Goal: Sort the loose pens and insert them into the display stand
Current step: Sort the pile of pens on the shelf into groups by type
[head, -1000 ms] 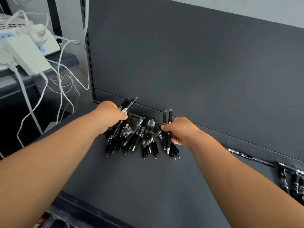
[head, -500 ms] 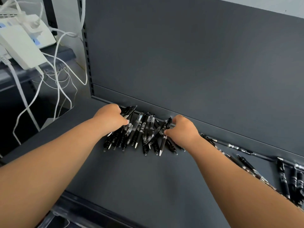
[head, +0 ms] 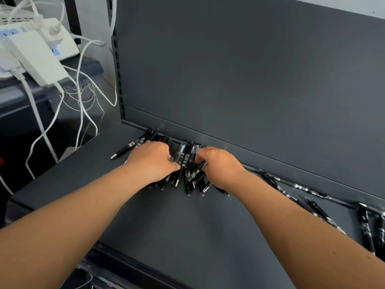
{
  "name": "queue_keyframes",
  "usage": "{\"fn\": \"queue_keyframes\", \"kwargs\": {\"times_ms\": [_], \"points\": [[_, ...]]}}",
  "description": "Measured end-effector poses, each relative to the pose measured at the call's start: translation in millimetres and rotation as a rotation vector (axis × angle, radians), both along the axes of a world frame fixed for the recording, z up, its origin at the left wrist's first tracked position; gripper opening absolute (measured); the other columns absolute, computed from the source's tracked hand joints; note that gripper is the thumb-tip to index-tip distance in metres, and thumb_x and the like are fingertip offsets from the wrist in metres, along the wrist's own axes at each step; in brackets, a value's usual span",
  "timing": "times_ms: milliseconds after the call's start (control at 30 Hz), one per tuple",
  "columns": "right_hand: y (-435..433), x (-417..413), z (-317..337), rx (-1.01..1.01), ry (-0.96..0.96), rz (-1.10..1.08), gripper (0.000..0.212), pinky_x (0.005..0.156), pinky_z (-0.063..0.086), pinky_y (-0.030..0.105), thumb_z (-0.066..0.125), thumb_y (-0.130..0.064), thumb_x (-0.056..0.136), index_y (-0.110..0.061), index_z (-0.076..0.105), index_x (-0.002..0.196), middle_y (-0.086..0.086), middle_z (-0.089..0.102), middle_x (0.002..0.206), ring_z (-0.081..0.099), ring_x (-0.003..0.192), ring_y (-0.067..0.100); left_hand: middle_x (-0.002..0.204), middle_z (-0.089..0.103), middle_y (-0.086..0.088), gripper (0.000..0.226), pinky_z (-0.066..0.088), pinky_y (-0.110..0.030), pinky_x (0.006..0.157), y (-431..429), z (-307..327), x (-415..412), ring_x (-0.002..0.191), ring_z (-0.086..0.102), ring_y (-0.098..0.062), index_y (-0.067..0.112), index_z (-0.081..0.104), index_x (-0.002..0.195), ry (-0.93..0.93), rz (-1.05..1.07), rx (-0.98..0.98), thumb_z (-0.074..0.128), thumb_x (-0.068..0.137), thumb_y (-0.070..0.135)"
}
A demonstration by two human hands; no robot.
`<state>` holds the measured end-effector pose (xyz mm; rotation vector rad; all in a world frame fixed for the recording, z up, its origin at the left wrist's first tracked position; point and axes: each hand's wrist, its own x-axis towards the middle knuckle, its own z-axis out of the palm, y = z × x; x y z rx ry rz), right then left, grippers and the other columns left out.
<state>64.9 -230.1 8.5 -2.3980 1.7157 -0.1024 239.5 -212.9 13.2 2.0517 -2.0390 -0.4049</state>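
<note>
A pile of several black pens [head: 184, 157] lies on the dark grey shelf [head: 187, 230], against its back panel. My left hand [head: 152, 161] lies on the left part of the pile, fingers curled over the pens. From the right, my right hand [head: 218, 166] curls its fingers round pens on that side of the pile. Between the two hands the pens are bunched close together. One black pen [head: 123, 151] sticks out to the left of the pile. No display stand is in view.
More loose black pens [head: 312, 203] lie along the back edge to the right, and several [head: 366, 228] at the far right. White power adapters [head: 39, 53] and hanging white cables [head: 83, 97] fill the space left of the shelf. The shelf's front edge [head: 125, 255] runs below my arms.
Both hands have moved closer together and lower onto the pile, bunching the pens between them. One pen now sticks out at the pile's left.
</note>
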Motion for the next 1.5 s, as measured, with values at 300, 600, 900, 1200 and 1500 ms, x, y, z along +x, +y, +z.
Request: {"fn": "queue_keyframes", "kwargs": {"times_ms": [300,600,900,1200,1500], "points": [[0,-5,3,0.083,-0.068,0.020,0.035,0.079,0.049,0.031,0.046,0.001,0.086,-0.022,0.057,0.111,-0.003,0.062,0.109,0.058,0.096,0.019,0.075,0.061,0.004,0.024,0.038,-0.027,0.056,2,-9,-8,0.075,0.057,-0.015,0.016,0.058,0.093,0.028,0.025,0.031,0.067,0.079,0.033],[-1,-12,3,0.164,0.001,0.068,0.034,0.083,0.040,0.025,0.052,-0.002,0.090,-0.023,0.057,0.116,-0.004,0.049,0.121,0.051,0.104,0.017,0.077,0.064,-0.006,0.022,0.038,-0.028,0.054,-8,-20,-7,0.062,0.049,-0.019,0.014,0.043,0.058,0.136,0.078,0.054,0.061,0.070,0.014],[2,-13,2,0.061,-0.072,0.024,0.016,0.068,0.038,0.026,0.057,-0.003,0.085,-0.017,0.058,0.093,-0.004,0.045,0.099,0.051,0.084,0.018,0.068,0.057,-0.008,0.012,0.041,-0.029,0.058,-2,-14,-8,0.058,0.050,-0.023,0.014,0.058,0.078,0.264,0.106,0.054,0.066,0.080,0.023],[4,-23,9,-0.010,-0.457,-0.103,0.012,0.067,0.044,0.024,0.061,-0.005,0.085,-0.015,0.063,0.093,-0.006,0.058,0.079,0.054,0.074,0.012,0.073,0.052,-0.008,0.017,0.040,-0.030,0.067,5,-10,-7,0.066,0.048,-0.020,0.020,0.052,0.078,0.493,0.185,0.007,0.069,0.082,0.019],[20,-28,32,0.164,-1.198,-0.327,0.007,0.050,0.045,0.016,0.063,-0.009,0.089,-0.015,0.062,0.093,0.004,0.063,0.080,0.055,0.061,0.010,0.082,0.068,-0.005,0.010,0.051,-0.027,0.070,24,12,-34,0.070,0.062,-0.015,0.012,0.065,0.095,0.951,0.158,-0.004,0.066,0.086,0.009]]}}
